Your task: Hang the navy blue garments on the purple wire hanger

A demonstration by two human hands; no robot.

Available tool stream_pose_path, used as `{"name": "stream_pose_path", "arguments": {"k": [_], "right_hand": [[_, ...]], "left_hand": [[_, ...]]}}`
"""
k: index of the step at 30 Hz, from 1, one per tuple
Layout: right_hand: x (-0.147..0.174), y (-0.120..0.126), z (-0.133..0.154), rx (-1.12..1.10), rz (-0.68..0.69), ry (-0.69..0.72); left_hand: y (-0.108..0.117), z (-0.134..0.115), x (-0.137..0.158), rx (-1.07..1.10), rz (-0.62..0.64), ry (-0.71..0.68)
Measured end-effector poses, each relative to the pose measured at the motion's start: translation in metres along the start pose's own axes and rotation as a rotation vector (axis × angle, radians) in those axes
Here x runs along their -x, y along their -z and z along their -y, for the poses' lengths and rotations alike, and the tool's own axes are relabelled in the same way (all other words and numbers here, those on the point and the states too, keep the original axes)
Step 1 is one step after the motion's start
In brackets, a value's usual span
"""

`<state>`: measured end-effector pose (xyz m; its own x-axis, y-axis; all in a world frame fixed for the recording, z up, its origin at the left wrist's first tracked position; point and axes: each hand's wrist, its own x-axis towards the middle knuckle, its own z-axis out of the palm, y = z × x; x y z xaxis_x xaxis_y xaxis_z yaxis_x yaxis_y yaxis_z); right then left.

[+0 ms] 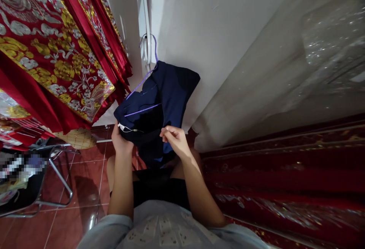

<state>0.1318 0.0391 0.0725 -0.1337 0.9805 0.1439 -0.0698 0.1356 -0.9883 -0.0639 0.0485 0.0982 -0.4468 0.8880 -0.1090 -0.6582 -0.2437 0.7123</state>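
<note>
A navy blue garment point(175, 89) hangs in front of me on a purple wire hanger point(156, 47). My left hand point(122, 141) grips the garment's left side, its fingers partly hidden by the cloth. Beside that thumb, a white tag with a thin looped string point(125, 128) lies against the dark fabric. My right hand point(173, 137) is closed in a pinch at the garment's right part, near the edge of its dark opening. Whatever sits between those fingertips is too small to make out.
Red cloths with gold and silver embroidery point(65, 66) hang at the left. Below them stands a metal-framed chair point(61, 199) with things piled on it. A white wall point(228, 21) rises ahead, plastic-covered material point(285, 70) is at right, and red tiles point(85, 180) cover the floor.
</note>
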Motion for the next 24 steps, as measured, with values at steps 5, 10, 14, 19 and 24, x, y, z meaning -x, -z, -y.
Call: {"name": "stream_pose_path", "arguments": {"k": [5, 10, 14, 19, 24], "right_hand": [[0.002, 0.001, 0.002, -0.003, 0.015, -0.004], [0.007, -0.005, 0.009, 0.015, 0.049, -0.019], [0.009, -0.008, 0.008, 0.052, 0.114, -0.072], [0.003, -0.005, -0.011, 0.186, 0.188, -0.203], [0.003, -0.006, -0.023, 0.425, 0.309, -0.107]], "left_hand": [[0.001, -0.001, 0.007, -0.419, -0.091, -0.503], [0.006, -0.01, -0.005, -0.204, -0.281, -0.397], [0.015, -0.017, -0.01, 0.032, -0.229, 0.014], [0.012, -0.006, 0.014, 0.016, -0.127, 0.114], [-0.009, 0.023, 0.048, -0.213, -0.026, 0.064]]}}
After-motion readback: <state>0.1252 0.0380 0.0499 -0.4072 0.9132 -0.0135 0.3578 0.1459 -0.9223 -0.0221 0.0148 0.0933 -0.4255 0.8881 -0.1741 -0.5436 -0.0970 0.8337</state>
